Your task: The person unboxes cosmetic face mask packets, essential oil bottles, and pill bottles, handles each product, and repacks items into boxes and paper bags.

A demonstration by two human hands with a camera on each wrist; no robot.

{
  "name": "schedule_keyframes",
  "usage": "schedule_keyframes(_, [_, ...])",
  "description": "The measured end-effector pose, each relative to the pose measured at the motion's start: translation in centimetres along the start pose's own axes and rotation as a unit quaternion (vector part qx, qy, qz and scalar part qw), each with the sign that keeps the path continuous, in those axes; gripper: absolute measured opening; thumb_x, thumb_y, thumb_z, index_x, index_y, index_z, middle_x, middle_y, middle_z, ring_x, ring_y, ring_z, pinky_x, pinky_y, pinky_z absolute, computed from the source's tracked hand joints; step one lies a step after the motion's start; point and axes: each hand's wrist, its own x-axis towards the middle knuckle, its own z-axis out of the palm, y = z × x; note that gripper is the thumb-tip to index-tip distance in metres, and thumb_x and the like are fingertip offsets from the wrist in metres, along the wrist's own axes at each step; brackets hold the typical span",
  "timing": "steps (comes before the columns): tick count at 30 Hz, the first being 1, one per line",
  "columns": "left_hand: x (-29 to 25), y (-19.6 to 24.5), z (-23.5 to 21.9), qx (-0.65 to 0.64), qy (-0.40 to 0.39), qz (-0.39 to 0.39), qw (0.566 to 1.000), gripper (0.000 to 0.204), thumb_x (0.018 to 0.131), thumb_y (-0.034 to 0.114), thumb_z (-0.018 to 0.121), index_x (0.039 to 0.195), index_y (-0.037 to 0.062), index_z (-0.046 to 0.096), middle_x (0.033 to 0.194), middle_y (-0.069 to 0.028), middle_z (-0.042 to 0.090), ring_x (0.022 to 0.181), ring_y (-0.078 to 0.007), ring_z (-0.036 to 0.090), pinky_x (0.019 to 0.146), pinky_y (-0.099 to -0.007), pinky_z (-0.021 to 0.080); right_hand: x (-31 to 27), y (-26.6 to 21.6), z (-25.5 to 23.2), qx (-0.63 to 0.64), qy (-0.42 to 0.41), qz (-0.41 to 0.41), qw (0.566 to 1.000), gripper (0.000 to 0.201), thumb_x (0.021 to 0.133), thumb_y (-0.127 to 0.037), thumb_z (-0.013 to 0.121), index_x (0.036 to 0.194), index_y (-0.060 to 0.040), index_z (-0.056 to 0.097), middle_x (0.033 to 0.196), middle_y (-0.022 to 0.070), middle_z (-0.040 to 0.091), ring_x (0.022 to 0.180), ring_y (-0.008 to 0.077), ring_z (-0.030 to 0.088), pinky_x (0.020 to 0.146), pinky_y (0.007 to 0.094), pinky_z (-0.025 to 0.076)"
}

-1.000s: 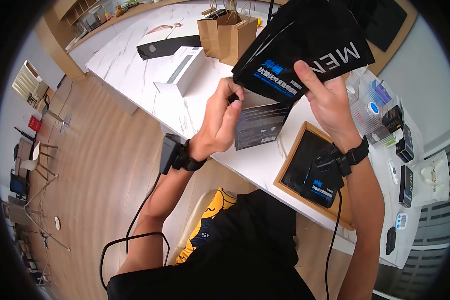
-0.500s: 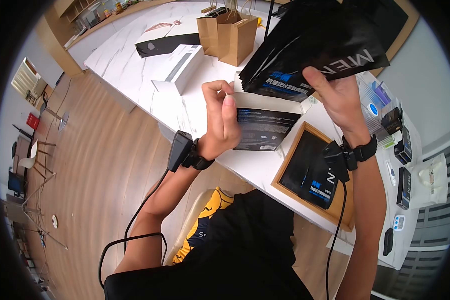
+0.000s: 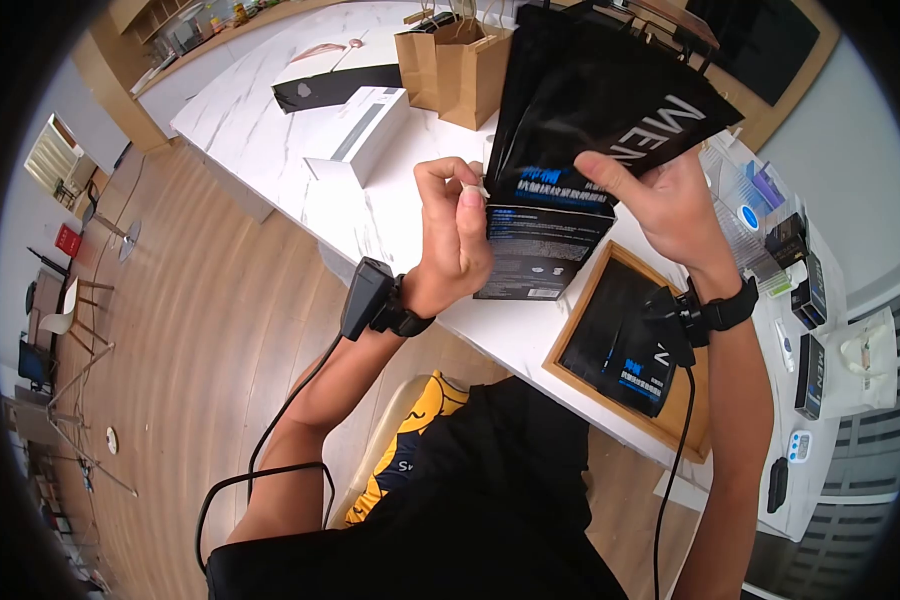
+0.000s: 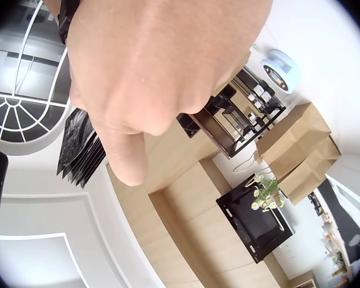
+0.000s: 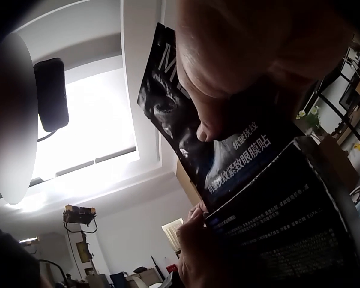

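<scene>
My right hand (image 3: pixel 675 215) grips a fanned stack of black face-mask sachets (image 3: pixel 610 110) marked "MEN", thumb across the front. The stack's lower end is at the mouth of an upright black box (image 3: pixel 540 255), overlapping its top edge. At the box's upper left corner, my left hand (image 3: pixel 450 245) pinches a white flap between thumb and curled index finger. In the right wrist view, the sachets (image 5: pixel 228 156) stand behind the box's printed panel (image 5: pixel 276 222). Fanned sachet edges (image 4: pixel 81 150) show beside the left hand in the left wrist view.
A wooden tray (image 3: pixel 576 312) at the table's near edge holds more black sachets (image 3: pixel 610 345). Behind stand a white box (image 3: pixel 365 135), a paper bag (image 3: pixel 455 80) and a black-sided white box (image 3: pixel 335 80). At right are clear organizers (image 3: pixel 735 215), small boxes and a timer (image 3: pixel 799 446).
The right hand swung the sachets up right, uncovering the box's open top, then brought them back down more upright over it. The left hand shifted slightly right to the box's corner.
</scene>
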Motion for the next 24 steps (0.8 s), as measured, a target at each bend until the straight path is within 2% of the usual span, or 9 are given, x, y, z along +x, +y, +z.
schedule_keyframes(3, [0.2,-0.1,0.2,0.012,-0.011,0.026,1.0,0.023,0.106,0.023,0.03,0.115,0.0027,0.036,0.086,-0.0036,0.042,0.064,-0.0054,0.034,0.057,-0.0219,0.028,-0.1,-0.8,0.7,-0.051,-0.045,0.03,0.997,0.026,0.085,-0.014,0.079,0.102,0.0026,0.068,0.096,0.0055,0.072,0.084,0.0132,0.064,0.079,0.0285,0.052])
schedule_keyframes(6, [0.1,0.2,0.2,0.004,-0.011,-0.001,1.0,0.023,0.106,0.023,0.03,0.116,0.0027,0.034,0.083,-0.002,0.04,0.066,-0.0058,0.033,0.059,-0.0227,0.029,-0.2,-0.9,0.8,-0.111,-0.063,0.028,0.991,0.031,0.084,-0.016,0.08,0.104,0.0027,0.067,0.095,0.0066,0.072,0.084,0.0135,0.064,0.078,0.0297,0.052])
schedule_keyframes(7, [0.0,0.1,0.1,0.005,-0.011,-0.002,1.0,0.023,0.106,0.023,0.03,0.116,0.0027,0.034,0.083,-0.002,0.04,0.066,-0.0058,0.033,0.059,-0.0227,0.029,-0.3,-0.7,0.6,-0.102,-0.072,0.038,0.991,0.043,0.081,-0.018,0.082,0.115,0.0007,0.064,0.103,0.0066,0.071,0.09,0.0151,0.064,0.08,0.0307,0.051])
schedule_keyframes(10, [-0.3,-0.1,-0.1,0.032,-0.016,0.001,0.999,0.026,0.106,0.023,0.03,0.121,0.0013,0.032,0.086,-0.0045,0.046,0.071,-0.0072,0.039,0.065,-0.0236,0.033,-0.9,-0.7,0.0,-0.063,-0.082,0.083,0.991,0.063,0.077,-0.023,0.086,0.129,-0.0027,0.056,0.112,0.0063,0.068,0.098,0.0156,0.062,0.088,0.031,0.047])
schedule_keyframes(11, [-0.3,0.0,-0.2,0.021,-0.03,-0.02,0.999,0.028,0.106,0.022,0.03,0.125,0.0009,0.03,0.091,-0.0085,0.051,0.076,-0.0089,0.044,0.07,-0.0245,0.036,-0.4,-1.1,-0.6,-0.16,-0.102,0.06,0.98,0.079,0.072,-0.027,0.089,0.138,-0.0065,0.049,0.122,0.006,0.063,0.108,0.0157,0.057,0.094,0.0315,0.042])
schedule_keyframes(14, [-0.3,0.4,-0.1,-0.006,-0.047,-0.045,0.998,0.033,0.106,0.021,0.03,0.131,0.0002,0.028,0.104,-0.0163,0.057,0.087,-0.0129,0.053,0.079,-0.0262,0.041,-0.7,-0.1,-1.2,-0.11,-0.057,0.026,0.992,0.081,0.071,-0.029,0.089,0.138,-0.0078,0.048,0.124,0.0062,0.061,0.112,0.0151,0.053,0.096,0.0315,0.039])
schedule_keyframes(19, [-0.4,0.1,0.3,0.023,-0.047,-0.003,0.999,0.035,0.107,0.023,0.032,0.134,0.0008,0.026,0.116,-0.021,0.058,0.098,-0.0184,0.059,0.086,-0.0281,0.044,-1.5,-0.4,-1.3,-0.155,0.0,-0.01,0.988,0.061,0.082,-0.025,0.081,0.133,-0.0063,0.052,0.122,0.0063,0.06,0.11,0.0157,0.055,0.093,0.0321,0.044])
schedule_keyframes(21, [-0.5,0.1,0.9,-0.077,0.009,0.031,0.997,0.037,0.106,0.019,0.044,0.134,0.0031,0.025,0.109,-0.0178,0.057,0.077,-0.0118,0.05,0.072,-0.025,0.042,-2.2,0.8,-0.7,-0.062,0.087,0.041,0.993,0.043,0.089,-0.02,0.074,0.124,-0.0051,0.055,0.118,0.0063,0.06,0.103,0.0149,0.058,0.088,0.0307,0.048])
schedule_keyframes(24, [-1.0,0.4,0.5,-0.051,-0.008,0.027,0.998,0.04,0.106,0.02,0.047,0.134,0.0041,0.024,0.112,-0.0177,0.056,0.083,-0.0133,0.054,0.078,-0.0264,0.044,-3.7,1.4,0.0,-0.013,0.078,0.079,0.994,0.032,0.092,-0.019,0.071,0.117,-0.0048,0.056,0.115,0.006,0.059,0.098,0.0143,0.059,0.085,0.0292,0.05])
